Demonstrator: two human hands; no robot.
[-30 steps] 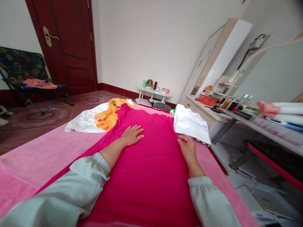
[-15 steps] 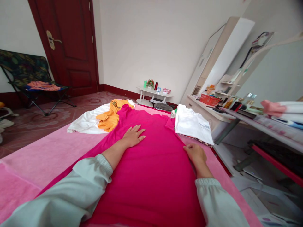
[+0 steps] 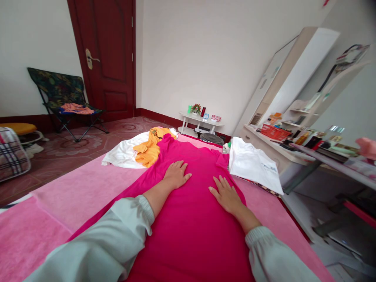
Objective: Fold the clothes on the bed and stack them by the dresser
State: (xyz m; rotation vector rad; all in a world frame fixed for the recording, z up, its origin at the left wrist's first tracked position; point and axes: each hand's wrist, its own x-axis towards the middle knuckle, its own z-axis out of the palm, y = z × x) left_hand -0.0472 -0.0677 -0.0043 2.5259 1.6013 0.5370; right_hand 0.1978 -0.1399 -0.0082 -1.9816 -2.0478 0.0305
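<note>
I am resting the left hand [image 3: 176, 174] and the right hand [image 3: 227, 195], both released and spread flat, on a magenta garment [image 3: 195, 235], which is lying across pink cloth [image 3: 91, 184] beside a folded white shirt [image 3: 252, 161].

The garment [image 3: 194, 231], plain deep magenta and made of thin, soft-looking cloth, lies unfolded and spread almost flat on the pink cover [image 3: 88, 188], its narrower end pointing away from the person. Faint creases cross its middle, its far left corner is bunched up just beside the orange garment [image 3: 147, 150], and its far right corner sits just beside the white shirt [image 3: 252, 162]. Its near end runs out of view, so it is perhaps a long top or a dress.
</note>
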